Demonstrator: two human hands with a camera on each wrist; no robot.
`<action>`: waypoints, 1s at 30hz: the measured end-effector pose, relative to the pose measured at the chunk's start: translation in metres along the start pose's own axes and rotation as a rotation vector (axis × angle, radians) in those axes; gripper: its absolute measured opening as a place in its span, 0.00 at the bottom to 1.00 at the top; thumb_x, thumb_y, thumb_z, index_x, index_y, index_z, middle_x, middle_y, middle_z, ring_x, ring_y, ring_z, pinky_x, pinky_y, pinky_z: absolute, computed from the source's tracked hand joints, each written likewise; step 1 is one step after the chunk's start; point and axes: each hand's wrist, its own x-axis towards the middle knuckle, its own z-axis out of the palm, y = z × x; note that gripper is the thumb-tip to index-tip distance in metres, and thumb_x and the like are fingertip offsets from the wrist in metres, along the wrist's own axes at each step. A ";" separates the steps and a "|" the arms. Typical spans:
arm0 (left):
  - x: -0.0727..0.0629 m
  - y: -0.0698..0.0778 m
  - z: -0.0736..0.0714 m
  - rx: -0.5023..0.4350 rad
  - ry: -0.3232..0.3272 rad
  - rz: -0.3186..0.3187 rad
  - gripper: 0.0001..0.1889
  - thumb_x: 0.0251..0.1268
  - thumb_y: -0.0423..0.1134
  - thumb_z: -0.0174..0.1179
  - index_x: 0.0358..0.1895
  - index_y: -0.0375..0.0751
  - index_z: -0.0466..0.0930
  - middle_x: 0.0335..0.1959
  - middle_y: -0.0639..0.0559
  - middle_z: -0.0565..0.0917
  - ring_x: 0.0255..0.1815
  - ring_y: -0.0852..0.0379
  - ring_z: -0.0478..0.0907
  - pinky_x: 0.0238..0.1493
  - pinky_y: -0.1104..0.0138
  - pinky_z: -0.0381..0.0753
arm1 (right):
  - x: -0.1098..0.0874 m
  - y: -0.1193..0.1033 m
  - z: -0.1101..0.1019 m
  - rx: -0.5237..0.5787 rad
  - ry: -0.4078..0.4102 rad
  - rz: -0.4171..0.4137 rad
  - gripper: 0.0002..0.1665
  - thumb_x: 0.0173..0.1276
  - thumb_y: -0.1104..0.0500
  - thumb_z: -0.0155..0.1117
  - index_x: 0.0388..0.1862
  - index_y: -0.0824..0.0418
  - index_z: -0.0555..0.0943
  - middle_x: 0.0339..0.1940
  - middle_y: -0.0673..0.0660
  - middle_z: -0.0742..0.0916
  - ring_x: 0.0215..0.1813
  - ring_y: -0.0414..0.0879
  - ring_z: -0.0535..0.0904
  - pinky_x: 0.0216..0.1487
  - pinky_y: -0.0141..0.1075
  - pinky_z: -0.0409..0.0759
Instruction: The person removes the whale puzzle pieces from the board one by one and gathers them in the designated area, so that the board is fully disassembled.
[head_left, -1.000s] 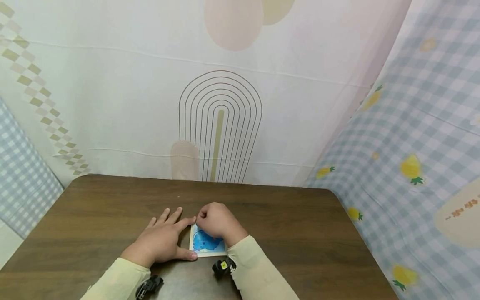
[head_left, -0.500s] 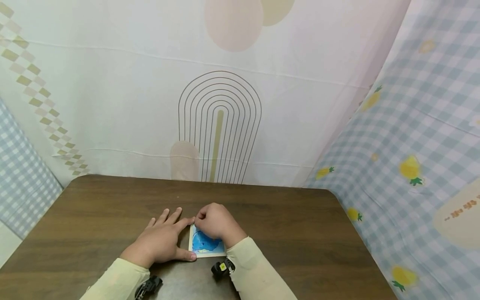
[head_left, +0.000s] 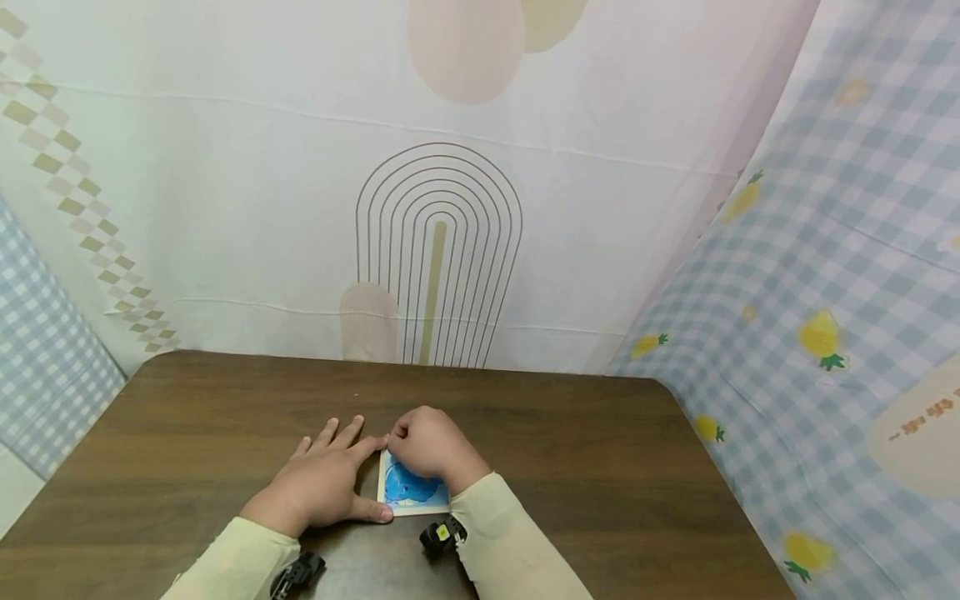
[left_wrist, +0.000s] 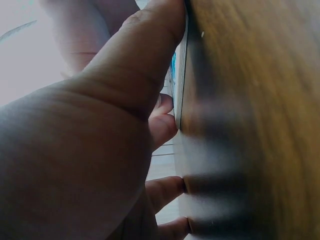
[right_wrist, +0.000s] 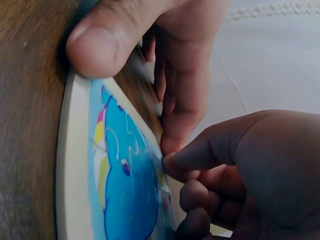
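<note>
A small square jigsaw puzzle [head_left: 412,487] with a blue whale-like picture and a cream border lies flat on the table. My left hand [head_left: 318,487] is spread at its left side. In the right wrist view the left thumb [right_wrist: 95,52] presses the near left corner, and the forefinger reaches the far left corner. My right hand [head_left: 431,446] is over the puzzle, fingers curled, thumb and forefinger pinching at that far left corner. The exact part between those fingertips is hidden. In the left wrist view the puzzle's thin edge [left_wrist: 182,85] shows beside the left thumb.
The brown wooden table [head_left: 585,483] extends around both hands. A white patterned cloth [head_left: 262,208] hangs behind it, with a checked cloth [head_left: 787,333] to the right. Black wrist cameras sit under the left sleeve [head_left: 232,558] and right sleeve [head_left: 517,542].
Almost nothing differs. The right hand has shifted very slightly left at the puzzle's far left corner; the left hand keeps its place.
</note>
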 end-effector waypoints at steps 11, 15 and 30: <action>-0.001 0.001 -0.001 -0.010 0.003 0.002 0.59 0.50 0.80 0.78 0.87 0.61 0.71 0.93 0.34 0.57 0.92 0.18 0.47 0.81 0.18 0.54 | 0.001 -0.006 0.002 -0.075 -0.030 0.064 0.24 0.88 0.51 0.62 0.25 0.51 0.79 0.21 0.48 0.76 0.22 0.43 0.71 0.26 0.36 0.68; -0.001 0.001 -0.001 -0.011 0.001 0.002 0.60 0.50 0.80 0.78 0.87 0.61 0.71 0.93 0.34 0.57 0.92 0.18 0.47 0.81 0.18 0.54 | 0.001 -0.006 0.002 -0.088 -0.036 0.069 0.17 0.88 0.51 0.61 0.35 0.52 0.86 0.27 0.48 0.82 0.26 0.43 0.75 0.30 0.37 0.73; -0.003 0.002 -0.002 -0.012 0.007 0.006 0.60 0.49 0.80 0.78 0.87 0.61 0.71 0.93 0.33 0.58 0.91 0.17 0.48 0.81 0.18 0.55 | 0.002 -0.005 0.002 -0.088 -0.051 0.077 0.15 0.89 0.51 0.59 0.43 0.54 0.89 0.30 0.49 0.84 0.28 0.44 0.77 0.32 0.38 0.76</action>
